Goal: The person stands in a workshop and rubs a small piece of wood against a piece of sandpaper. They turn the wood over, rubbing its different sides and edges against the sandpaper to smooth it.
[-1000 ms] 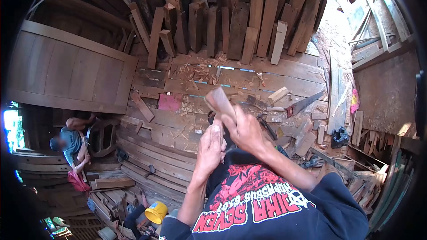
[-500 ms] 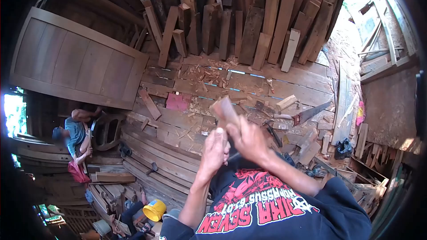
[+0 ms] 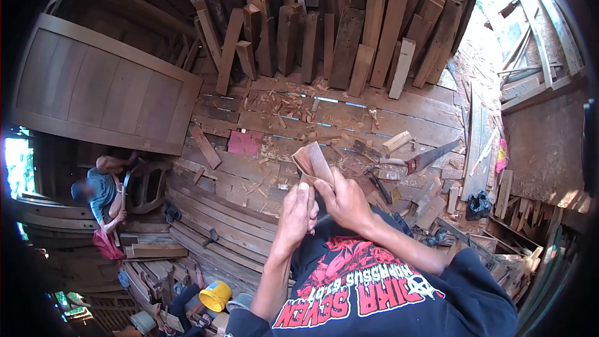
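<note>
Wooden offcut [image 3: 312, 161], short and tilted, is held up near the person's chest, likely so its face can be looked over. The right hand [image 3: 346, 203] is wrapped tight round its lower end, and the left hand [image 3: 298, 212] is curled closed against its base, though I cannot tell whether it grips the wood too. Red print on the black shirt [image 3: 374, 293] reads "SEVEN", the rest unclear; a handsaw [image 3: 430, 156] lies within reach on the right.
</note>
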Available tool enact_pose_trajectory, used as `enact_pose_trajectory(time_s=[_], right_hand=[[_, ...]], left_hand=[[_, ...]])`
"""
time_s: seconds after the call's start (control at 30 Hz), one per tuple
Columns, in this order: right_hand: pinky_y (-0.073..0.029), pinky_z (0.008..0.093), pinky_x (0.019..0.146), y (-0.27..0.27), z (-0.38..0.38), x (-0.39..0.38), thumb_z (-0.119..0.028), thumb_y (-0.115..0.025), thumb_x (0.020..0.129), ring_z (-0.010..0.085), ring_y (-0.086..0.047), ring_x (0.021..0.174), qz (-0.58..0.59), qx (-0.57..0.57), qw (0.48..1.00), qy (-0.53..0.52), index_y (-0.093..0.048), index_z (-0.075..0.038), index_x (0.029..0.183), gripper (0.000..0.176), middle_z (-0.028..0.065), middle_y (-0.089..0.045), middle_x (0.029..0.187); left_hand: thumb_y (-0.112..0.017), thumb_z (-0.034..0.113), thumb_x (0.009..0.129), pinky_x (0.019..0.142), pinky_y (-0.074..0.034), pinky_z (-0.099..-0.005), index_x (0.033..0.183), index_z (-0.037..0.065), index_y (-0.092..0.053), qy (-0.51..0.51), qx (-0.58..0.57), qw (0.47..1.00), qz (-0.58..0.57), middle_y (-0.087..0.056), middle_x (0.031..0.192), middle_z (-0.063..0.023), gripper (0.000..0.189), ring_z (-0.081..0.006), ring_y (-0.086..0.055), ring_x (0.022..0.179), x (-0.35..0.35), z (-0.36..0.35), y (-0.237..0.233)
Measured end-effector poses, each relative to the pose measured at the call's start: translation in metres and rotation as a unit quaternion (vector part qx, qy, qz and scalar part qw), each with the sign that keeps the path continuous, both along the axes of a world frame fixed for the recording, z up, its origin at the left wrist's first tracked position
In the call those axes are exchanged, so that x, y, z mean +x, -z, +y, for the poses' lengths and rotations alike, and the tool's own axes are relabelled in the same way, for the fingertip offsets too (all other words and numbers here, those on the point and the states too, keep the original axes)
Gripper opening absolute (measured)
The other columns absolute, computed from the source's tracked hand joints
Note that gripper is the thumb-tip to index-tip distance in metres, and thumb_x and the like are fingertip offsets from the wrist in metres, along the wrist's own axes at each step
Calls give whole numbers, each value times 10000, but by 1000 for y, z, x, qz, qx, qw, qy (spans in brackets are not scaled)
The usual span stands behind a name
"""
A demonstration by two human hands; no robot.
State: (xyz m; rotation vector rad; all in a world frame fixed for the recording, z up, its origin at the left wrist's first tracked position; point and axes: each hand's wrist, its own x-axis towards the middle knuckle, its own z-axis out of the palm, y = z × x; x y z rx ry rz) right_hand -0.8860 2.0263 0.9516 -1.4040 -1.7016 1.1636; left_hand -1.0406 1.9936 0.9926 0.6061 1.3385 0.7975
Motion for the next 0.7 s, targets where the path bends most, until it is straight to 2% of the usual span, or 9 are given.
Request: enact_pose_trajectory(time_s=[0.03,0.13,0.2,0.27,0.37,0.47,0.6,0.63,0.7], right_hand=[[-496,600,575,-2,5,3,-397,-569,1056,541,-651,695,-4,17,1000,-8,-535,18,1022,418,319,-633,686],[-509,601,583,-2,15,2,-398,-573,1054,533,-663,700,-25,-16,998,46,-533,19,1024,420,318,-638,687],[-526,596,604,-2,-4,1,-397,-569,1054,547,-664,738,-16,-7,1000,-6,-550,20,1066,417,334,-646,724],[-522,598,617,0,8,3,-391,-560,1059,557,-660,757,-1,-1,1000,22,-557,31,1069,423,349,-647,744],[-499,601,614,4,25,10,-362,-549,1068,564,-654,780,28,-29,997,66,-561,42,1034,405,357,-641,756],[-497,598,609,7,2,5,-343,-561,1066,554,-657,779,69,16,997,36,-556,48,1020,394,359,-629,748],[-486,607,596,1,16,8,-349,-580,1056,552,-656,745,71,-7,995,64,-548,51,1034,402,357,-625,729],[-487,602,589,-2,3,8,-365,-581,1055,546,-657,731,17,3,999,33,-544,50,1028,417,349,-625,717],[-494,599,581,9,-5,6,-378,-572,1056,543,-658,719,48,3,998,42,-545,52,1016,433,347,-624,706]], left_hand=[[-369,456,1140,401,-365,-236,1047,95,-506,-16,-4,1000,10,-470,677,9,397,-68,-401,456,6,-3,1],[-338,447,1146,387,-362,-237,1063,91,-507,19,-4,999,30,-481,675,-1,402,-77,-400,447,15,-2,-5],[-351,455,1141,385,-366,-237,1066,89,-508,-1,5,1000,6,-481,673,-4,405,-81,-403,440,8,2,0],[-353,461,1139,380,-366,-239,1066,86,-508,1,24,1000,15,-482,665,-5,412,-83,-408,433,9,1,1],[-358,471,1131,365,-355,-241,1077,69,-511,9,-34,999,-8,-482,641,-10,433,-86,-407,415,11,1,-9],[-365,470,1128,362,-348,-244,1083,61,-515,6,-28,999,-23,-481,638,-10,438,-87,-400,411,9,6,-9],[-378,488,1127,376,-345,-243,1048,78,-514,19,-6,1000,-12,-471,649,-2,439,-83,-396,429,13,5,-4],[-379,493,1124,374,-343,-245,1059,73,-518,21,-4,1000,-2,-472,646,-2,448,-86,-397,425,11,7,-3],[-376,492,1125,374,-341,-245,1069,77,-520,32,-16,999,11,-473,647,-1,443,-90,-397,424,11,-2,-3]])
